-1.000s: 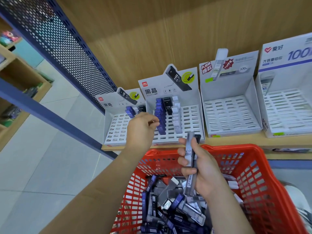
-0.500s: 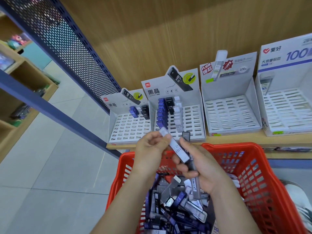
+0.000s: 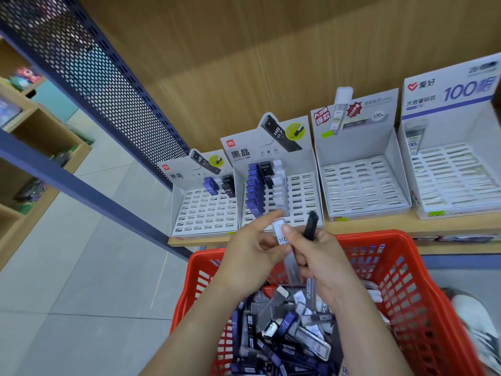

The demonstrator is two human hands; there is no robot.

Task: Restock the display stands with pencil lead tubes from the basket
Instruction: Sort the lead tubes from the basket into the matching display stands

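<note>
1. Two tubes stand up out of the right hand (image 3: 322, 264): a black tube (image 3: 310, 226) pokes above the curled fingers, and the thumb tip presses on the cap of a white-capped tube (image 3: 282, 234) marked HB. This grip is closed round both.
2. The left hand (image 3: 252, 256) meets the white-capped tube from the other side, with its index finger stretched out above it. I cannot tell whether its grip has really closed on the tube.
3. Both hands are above the red basket (image 3: 406, 289), where loose tubes (image 3: 284, 329) — blue, black and clear — lie in a jumbled heap.
4. Just beyond the basket, a wooden shelf (image 3: 385, 226) carries the stands in a row.
5. The second stand (image 3: 303, 196), directly behind the hands, holds a column of blue tubes, a black one and a column of white ones, all toward its left side.
6. The leftmost stand (image 3: 206, 213) has a few blue and black tubes in its back rows.
7. The third stand (image 3: 360, 185) and fourth stand (image 3: 455, 180) sit to the right — white slotted trays with printed backboards.
8. A perforated panel (image 3: 108, 85) rises at the left, above a tiled floor (image 3: 81, 267).
</note>
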